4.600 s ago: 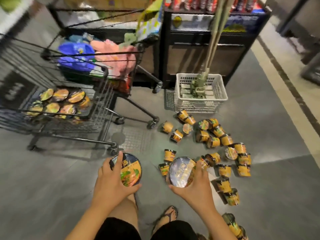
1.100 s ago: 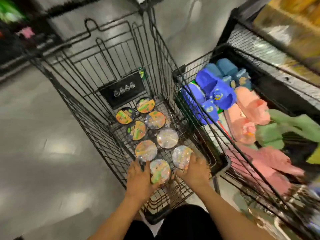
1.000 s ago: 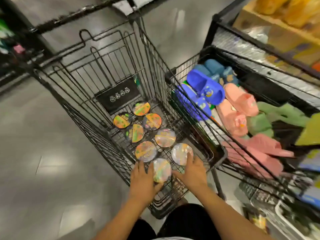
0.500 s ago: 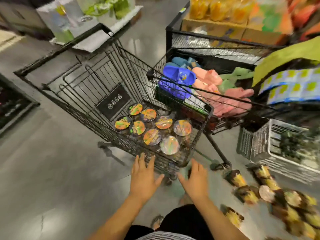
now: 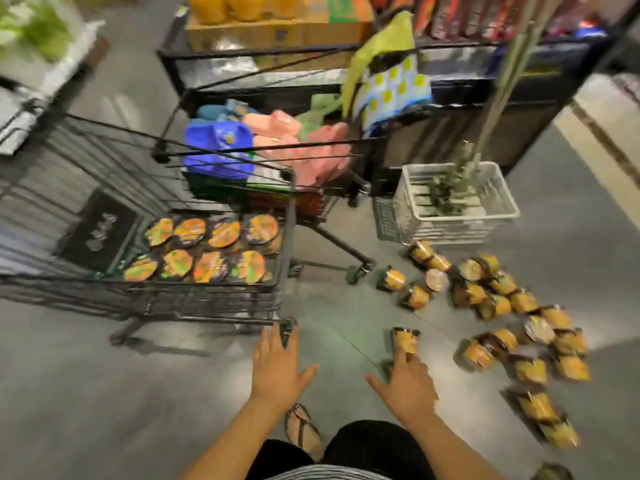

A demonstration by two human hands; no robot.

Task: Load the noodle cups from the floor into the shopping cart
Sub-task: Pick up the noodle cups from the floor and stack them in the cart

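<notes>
The noodle cups [image 5: 406, 339] on the grey floor [image 5: 104, 393] are yellow-orange with black rims; the lids [image 5: 190, 232] in the black shopping cart [image 5: 288, 230] show orange and green. Behind lie blue slippers [image 5: 214, 143], pink slippers [image 5: 277, 124] and a white basket [image 5: 450, 226]

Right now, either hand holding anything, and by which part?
Nothing held. Left hand and right hand both open, right one close to a noodle cup.

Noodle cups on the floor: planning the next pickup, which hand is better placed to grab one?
Right: the right hand is beside the nearest noodle cup, with the pile on its side; the left hand hovers by the shopping cart.
</notes>
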